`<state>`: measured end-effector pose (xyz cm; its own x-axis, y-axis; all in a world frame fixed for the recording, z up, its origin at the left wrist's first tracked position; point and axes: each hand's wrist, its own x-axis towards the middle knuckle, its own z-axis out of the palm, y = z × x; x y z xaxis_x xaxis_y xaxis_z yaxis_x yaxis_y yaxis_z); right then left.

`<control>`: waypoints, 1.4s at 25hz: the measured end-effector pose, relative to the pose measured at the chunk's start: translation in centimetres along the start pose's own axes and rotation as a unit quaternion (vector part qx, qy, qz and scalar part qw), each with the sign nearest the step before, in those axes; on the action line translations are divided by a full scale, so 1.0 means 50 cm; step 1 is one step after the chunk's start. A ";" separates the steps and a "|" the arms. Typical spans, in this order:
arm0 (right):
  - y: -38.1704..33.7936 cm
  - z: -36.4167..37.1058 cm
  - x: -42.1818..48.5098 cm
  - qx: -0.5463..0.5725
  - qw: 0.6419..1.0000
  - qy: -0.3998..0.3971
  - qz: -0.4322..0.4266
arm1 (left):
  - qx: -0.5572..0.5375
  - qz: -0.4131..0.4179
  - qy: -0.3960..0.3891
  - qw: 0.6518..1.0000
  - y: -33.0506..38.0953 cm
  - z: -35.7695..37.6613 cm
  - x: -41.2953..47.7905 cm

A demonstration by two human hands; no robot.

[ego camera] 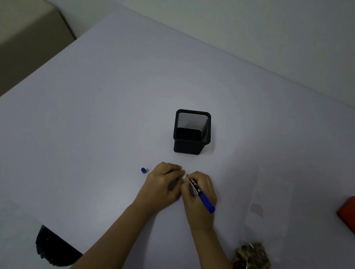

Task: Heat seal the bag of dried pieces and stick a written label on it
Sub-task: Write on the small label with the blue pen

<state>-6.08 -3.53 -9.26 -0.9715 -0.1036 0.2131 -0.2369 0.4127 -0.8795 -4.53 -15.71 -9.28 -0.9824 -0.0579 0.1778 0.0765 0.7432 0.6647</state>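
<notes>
Writing item: right hand (200, 193) pinching blue marker (202, 195), left hand (164, 183) fingers pressed together on small label (185, 176); bag of dried pieces (254, 253) well apart at right; risk, label slipping, ink smearing.

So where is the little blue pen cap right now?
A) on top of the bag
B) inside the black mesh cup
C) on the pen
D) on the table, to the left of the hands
D: the pen cap stands alone on the table, just left of the left hand, while the right hand writes with the uncapped pen.
</notes>
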 end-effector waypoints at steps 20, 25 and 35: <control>0.001 -0.001 -0.001 0.005 1.000 -0.009 -0.023 | -0.002 0.003 0.001 1.000 0.001 0.002 0.000; 0.013 0.004 -0.001 -0.066 0.995 -0.001 -0.072 | -0.005 0.000 -0.003 1.000 -0.003 0.003 -0.001; 0.004 0.000 0.001 -0.014 0.999 -0.009 -0.032 | -0.001 0.002 -0.006 1.000 -0.002 0.003 0.000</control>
<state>-6.17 -3.47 -9.43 -0.9541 -0.1473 0.2607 -0.2992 0.4300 -0.8518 -4.56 -15.69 -9.45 -0.9840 -0.0474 0.1716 0.0803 0.7422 0.6654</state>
